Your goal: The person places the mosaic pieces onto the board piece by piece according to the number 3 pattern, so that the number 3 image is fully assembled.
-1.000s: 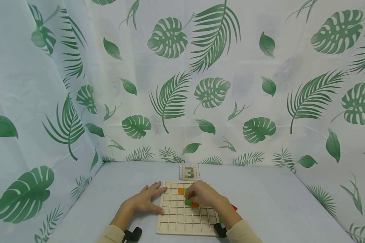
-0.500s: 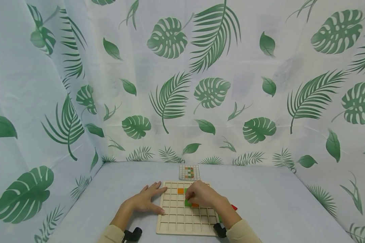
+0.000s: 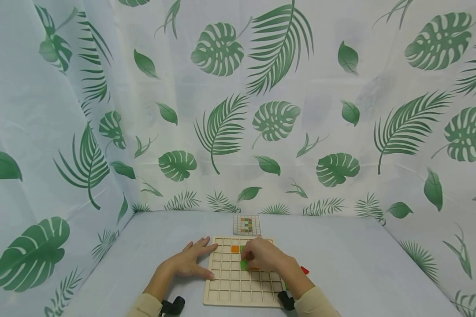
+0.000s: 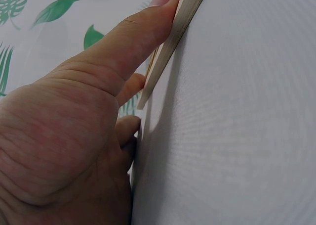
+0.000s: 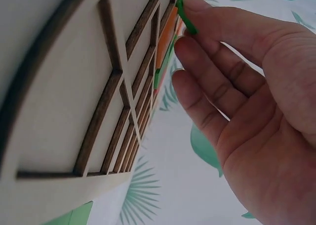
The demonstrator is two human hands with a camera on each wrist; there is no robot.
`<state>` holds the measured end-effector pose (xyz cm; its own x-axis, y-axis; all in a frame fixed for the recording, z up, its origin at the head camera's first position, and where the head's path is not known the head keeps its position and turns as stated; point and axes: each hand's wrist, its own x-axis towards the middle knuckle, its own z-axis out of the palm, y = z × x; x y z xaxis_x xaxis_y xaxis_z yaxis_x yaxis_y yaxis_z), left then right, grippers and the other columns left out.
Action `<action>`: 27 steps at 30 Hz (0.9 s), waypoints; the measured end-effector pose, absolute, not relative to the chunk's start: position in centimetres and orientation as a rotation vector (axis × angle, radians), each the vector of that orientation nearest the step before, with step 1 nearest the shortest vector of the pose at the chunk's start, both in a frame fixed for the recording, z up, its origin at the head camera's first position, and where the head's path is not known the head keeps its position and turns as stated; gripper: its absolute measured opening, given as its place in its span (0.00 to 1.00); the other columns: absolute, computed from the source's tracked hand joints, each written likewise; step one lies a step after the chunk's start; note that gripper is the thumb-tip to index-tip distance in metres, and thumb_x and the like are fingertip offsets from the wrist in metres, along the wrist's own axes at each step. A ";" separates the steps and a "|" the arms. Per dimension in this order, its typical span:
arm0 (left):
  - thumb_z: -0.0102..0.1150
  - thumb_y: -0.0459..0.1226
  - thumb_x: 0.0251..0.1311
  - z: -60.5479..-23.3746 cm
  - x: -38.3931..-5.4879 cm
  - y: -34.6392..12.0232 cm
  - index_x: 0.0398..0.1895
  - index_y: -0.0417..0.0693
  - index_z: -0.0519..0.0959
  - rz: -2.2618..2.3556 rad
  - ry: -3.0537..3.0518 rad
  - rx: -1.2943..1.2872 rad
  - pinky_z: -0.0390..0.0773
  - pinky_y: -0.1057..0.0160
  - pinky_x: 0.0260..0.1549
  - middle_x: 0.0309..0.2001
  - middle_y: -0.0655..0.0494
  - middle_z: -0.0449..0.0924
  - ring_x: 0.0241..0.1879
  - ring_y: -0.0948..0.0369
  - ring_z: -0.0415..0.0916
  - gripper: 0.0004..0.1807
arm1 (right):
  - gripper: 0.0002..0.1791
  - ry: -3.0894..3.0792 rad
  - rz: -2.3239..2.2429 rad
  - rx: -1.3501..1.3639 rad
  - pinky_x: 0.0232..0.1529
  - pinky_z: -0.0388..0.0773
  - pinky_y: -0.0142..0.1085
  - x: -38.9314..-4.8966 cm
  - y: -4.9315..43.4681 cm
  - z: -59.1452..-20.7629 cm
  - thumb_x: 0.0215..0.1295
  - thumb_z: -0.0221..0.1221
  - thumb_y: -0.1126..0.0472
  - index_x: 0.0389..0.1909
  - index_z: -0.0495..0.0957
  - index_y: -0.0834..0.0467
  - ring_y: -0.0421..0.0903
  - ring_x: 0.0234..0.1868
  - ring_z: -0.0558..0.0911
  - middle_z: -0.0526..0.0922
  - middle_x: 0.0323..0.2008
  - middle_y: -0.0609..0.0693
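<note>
A wooden grid board (image 3: 224,296) lies on the table. My left hand (image 3: 190,260) rests at its left side, fingers spread, with the thumb on the board's edge. Over the grid's upper middle, my right hand (image 3: 263,256) pinches a small green square tile (image 5: 187,18) between thumb and forefinger, tilted against the board in the right wrist view. Just right of that tile, an orange tile (image 3: 254,267) is partly covered by the hand. Farther up the grid lie another orange tile (image 3: 235,249) and a green one (image 3: 242,248), the latter mostly hidden by the fingers.
Behind the board lies a card (image 3: 238,225) printed with a coloured grid pattern. A red piece (image 3: 304,270) and a green piece (image 5: 74,216) lie by the board's right side, partly behind the right forearm. Leaf-print curtains (image 3: 222,193) surround the table.
The green tile in my right fingers has tipped slightly and shows more of its lighter face. The left hand and the board stay in place.
</note>
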<state>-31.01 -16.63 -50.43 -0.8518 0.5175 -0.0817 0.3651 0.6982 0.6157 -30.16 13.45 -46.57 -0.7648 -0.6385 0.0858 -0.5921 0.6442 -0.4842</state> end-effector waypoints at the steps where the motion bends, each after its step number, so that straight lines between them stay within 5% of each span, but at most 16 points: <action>1: 0.78 0.62 0.48 -50.4 -31.0 -16.6 0.80 0.59 0.64 0.886 2.660 0.705 0.35 0.33 0.80 0.85 0.44 0.46 0.84 0.42 0.40 0.56 | 0.10 2.763 -0.759 -1.037 0.34 0.80 0.26 -30.1 13.4 -46.6 0.55 0.76 0.68 0.32 0.89 0.50 0.30 0.30 0.77 0.86 0.31 0.38; 27: 0.77 0.63 0.48 -50.7 -31.1 -16.6 0.80 0.60 0.64 0.870 2.672 0.709 0.36 0.33 0.81 0.85 0.45 0.47 0.84 0.42 0.41 0.56 | 0.04 2.740 -0.726 -1.068 0.34 0.80 0.28 -30.0 13.9 -46.4 0.65 0.71 0.60 0.39 0.91 0.53 0.29 0.30 0.78 0.87 0.33 0.39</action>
<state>-31.13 -16.64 -50.70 -0.8525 0.5169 -0.0777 0.3721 0.7044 0.6044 -30.01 13.89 -46.35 -0.7459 -0.6626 0.0670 -0.6090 0.6379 -0.4714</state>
